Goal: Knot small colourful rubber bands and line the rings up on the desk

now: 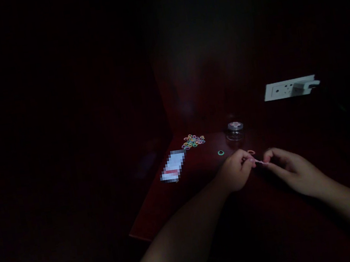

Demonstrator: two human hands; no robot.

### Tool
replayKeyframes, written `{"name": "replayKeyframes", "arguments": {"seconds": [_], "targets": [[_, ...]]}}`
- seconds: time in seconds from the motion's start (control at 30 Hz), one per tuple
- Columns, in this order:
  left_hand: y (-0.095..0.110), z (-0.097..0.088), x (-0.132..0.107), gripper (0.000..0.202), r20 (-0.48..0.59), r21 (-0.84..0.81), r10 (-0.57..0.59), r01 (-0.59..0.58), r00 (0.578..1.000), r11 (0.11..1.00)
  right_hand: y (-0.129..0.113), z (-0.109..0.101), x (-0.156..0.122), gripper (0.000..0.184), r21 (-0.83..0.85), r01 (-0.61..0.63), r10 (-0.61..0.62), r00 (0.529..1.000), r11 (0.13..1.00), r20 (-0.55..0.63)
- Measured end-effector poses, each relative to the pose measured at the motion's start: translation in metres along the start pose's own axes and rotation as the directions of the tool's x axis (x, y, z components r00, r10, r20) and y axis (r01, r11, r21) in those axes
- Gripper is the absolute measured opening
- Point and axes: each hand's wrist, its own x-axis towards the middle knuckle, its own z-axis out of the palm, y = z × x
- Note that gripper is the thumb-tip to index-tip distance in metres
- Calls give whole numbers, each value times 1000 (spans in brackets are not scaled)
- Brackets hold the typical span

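- The left hand (236, 171) pinches one end of a pink band (259, 161) between thumb and fingers.
- The right hand (293, 171) pinches the other end; the band lies taut between them, over the surface (152, 214).
- Just beyond sits an orange band (251, 152); farther left, a green band (220, 153).
- Far side: a lidded clear jar (235, 133), with a pile of coloured bands (193, 141) left of it.
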Motion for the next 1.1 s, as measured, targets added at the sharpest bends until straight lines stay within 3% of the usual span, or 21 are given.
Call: {"name": "replayKeyframes", "arguments": {"seconds": [0.13,0.47,1.0,1.1], "targets": [[-2,1,0,13,13,18,16,-16,1000,1000,-4,-1,0,20,42,-7,3,996,999,94],[-2,5,-2,16,20,-114,-87,89,996,989,-11,-1,0,17,43,28,-31,997,999,65],[-4,1,0,16,-27,-8,24,-24,999,1000,-11,1,0,17,62,21,-24,999,998,46],[-3,1,1,15,-13,-40,-6,6,1000,999,-14,0,0,15,65,26,-29,998,998,48]]}}
